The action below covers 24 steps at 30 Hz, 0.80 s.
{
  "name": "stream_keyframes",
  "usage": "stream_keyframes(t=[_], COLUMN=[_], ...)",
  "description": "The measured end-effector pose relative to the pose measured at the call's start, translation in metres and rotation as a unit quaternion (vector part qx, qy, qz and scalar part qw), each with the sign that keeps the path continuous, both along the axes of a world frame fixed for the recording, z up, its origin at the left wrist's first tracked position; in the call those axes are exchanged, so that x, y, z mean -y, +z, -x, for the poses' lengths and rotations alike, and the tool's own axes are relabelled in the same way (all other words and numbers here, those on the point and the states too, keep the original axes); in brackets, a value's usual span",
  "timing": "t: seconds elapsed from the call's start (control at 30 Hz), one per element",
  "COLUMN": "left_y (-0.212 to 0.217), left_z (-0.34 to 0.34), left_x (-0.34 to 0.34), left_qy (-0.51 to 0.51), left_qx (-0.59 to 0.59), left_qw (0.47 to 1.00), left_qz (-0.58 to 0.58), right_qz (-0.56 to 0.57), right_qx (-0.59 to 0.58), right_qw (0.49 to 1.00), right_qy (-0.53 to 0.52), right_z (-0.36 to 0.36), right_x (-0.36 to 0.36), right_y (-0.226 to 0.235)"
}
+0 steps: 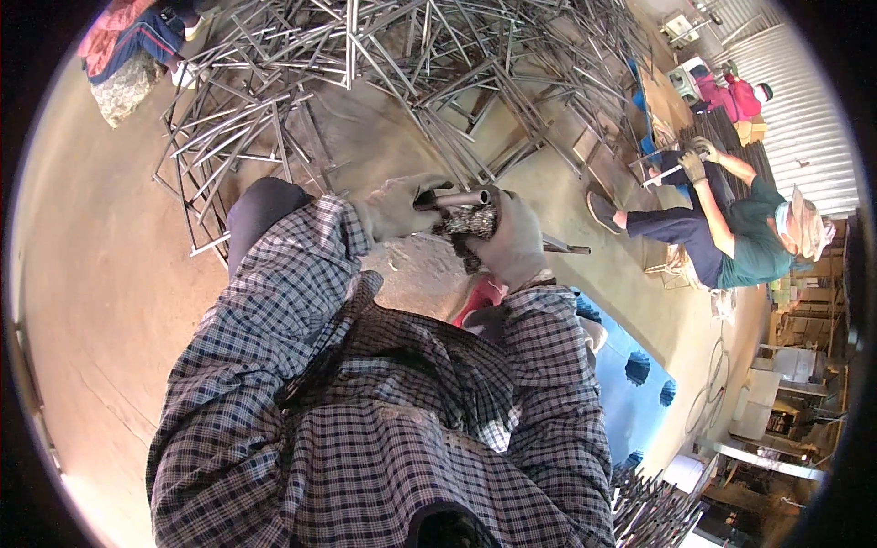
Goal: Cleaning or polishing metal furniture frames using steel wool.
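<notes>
**Two gloved hands grip a short metal tube over a workshop floor**

Seen from above, a person in a blue-and-white checked shirt (384,402) holds a short grey metal tube (459,198) out in front of the chest, at the centre of the view. Both hands wear pale grey work gloves. The left hand (399,206) is curled shut around the left end of the tube. The right hand (512,239) is closed around the right part of the tube and also presses a wad of dark, tangled, scouring-type material (468,222) against its underside. A thin dark rod (566,247) sticks out to the right of the right hand. One red shoe (481,297) shows just below the hands.

On the far side of the sandy concrete floor (110,274) lies one large heap of welded grey metal rod frames (384,64), too many to count.

Three other people are in view. One in a green shirt (754,242) sits at the right. One in a pink top (731,96) sits at the far right. One in red and blue clothing (128,32) is at the far left.
</notes>
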State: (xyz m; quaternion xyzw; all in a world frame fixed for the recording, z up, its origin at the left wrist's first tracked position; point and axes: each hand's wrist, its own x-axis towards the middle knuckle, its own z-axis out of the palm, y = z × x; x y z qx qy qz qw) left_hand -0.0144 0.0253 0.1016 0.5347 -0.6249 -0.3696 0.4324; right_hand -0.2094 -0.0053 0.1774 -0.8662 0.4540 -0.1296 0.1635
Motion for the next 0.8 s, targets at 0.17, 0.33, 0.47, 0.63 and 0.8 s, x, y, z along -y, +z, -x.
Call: stream_keyframes(t=[0.17,0.33,0.47,0.63,0.8], left_y=[0.011,-0.128,-0.019,-0.095,-0.007], left_z=[0.019,0.015,0.034,0.007,0.007], left_x=[0.006,0.026,0.037,0.026,0.022], left_qy=[-0.103,-0.086,-0.154,-0.134,-0.103], left_qx=[0.234,0.033,0.176,-0.055,0.150], left_qw=[0.957,0.985,0.949,0.976,0.943], left_qz=[-0.139,-0.148,-0.212,-0.163,-0.280], right_qz=[0.004,0.001,0.029,0.006,-0.084], right_qx=[0.057,0.091,0.100,0.062,-0.009], right_qw=[0.998,0.996,0.995,0.997,0.990], right_qy=[-0.013,0.019,-0.003,-0.034,-0.109], right_z=[0.027,0.000,0.027,0.060,0.147], right_x=[0.009,-0.005,0.005,0.007,0.021], right_y=[-0.014,0.002,-0.014,-0.028,-0.087])
